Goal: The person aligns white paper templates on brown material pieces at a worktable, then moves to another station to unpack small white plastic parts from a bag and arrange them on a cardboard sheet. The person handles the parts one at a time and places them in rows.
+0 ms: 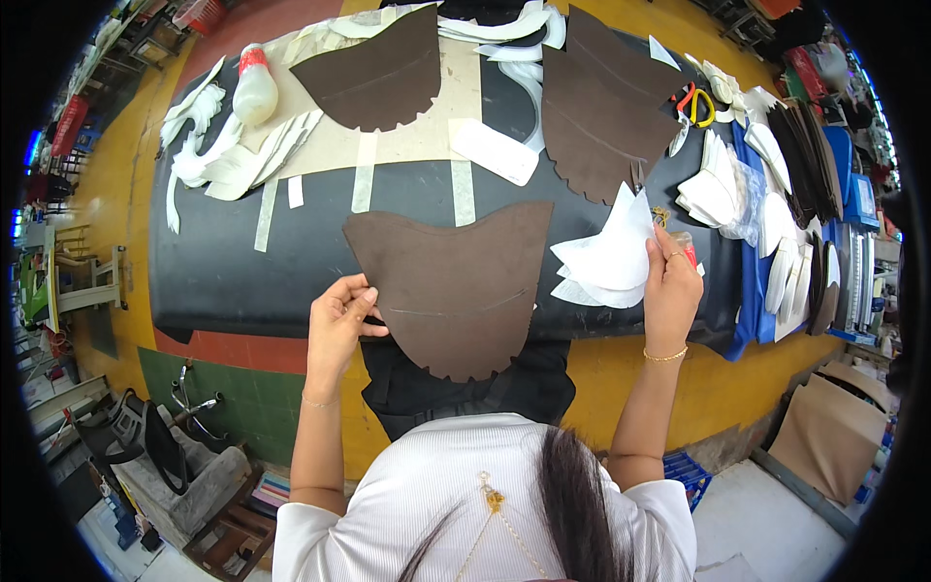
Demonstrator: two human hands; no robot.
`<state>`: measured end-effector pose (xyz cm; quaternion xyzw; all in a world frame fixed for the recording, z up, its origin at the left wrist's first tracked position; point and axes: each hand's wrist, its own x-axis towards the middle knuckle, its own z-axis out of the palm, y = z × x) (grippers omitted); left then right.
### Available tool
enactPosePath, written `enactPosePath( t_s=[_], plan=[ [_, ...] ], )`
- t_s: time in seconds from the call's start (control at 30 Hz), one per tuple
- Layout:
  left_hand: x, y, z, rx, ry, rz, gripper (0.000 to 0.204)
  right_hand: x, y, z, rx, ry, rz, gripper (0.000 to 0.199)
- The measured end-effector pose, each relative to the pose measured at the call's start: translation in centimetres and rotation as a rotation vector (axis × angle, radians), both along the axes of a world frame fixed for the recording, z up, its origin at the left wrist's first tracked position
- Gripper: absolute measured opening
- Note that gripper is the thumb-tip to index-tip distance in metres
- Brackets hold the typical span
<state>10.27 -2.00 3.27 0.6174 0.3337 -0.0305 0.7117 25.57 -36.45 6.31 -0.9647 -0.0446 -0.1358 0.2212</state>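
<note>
My left hand (339, 320) pinches the left edge of a dark brown cut piece (451, 291), which has a curved, notched lower edge and a faint drawn line. This piece lies partly past the table's near edge, above my lap. To its right, my right hand (672, 286) has thumb and fingers closed on the edge of a thin white pointed piece (632, 228). That piece is raised at its tip over a small pile of similar white pieces (582, 272). Just behind stand the dark metal tips of a small tool (637, 173), on larger brown pieces (601, 107).
A black-covered table (320, 276) bears another brown piece (378, 78), a bottle with a red top (255, 92), white scraps (199, 131) and a white card (496, 151). Red-and-yellow-handled scissors (694, 107) lie at right, near stacked white pieces (713, 184) and blue cloth (754, 272).
</note>
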Motion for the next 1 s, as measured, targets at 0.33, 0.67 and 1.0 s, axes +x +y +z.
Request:
enactPosePath(
  t_s=[0.33,0.67,1.0],
  plan=[
    [0.5,0.3,-0.2,0.044,0.022,0.011,0.019,-1.3,-0.6,3.0,0.12,0.022,-0.007,0.018],
    [0.8,0.6,1.2,0.314,0.165,-0.112,0.019,-5.7,0.7,7.3,0.767,0.259,0.103,0.014],
    [-3.1,-2.6,2.7,-0.67,-0.049,-0.224,0.036,-9.5,6.1,3.5,1.14,0.916,0.518,0.022]
  ],
)
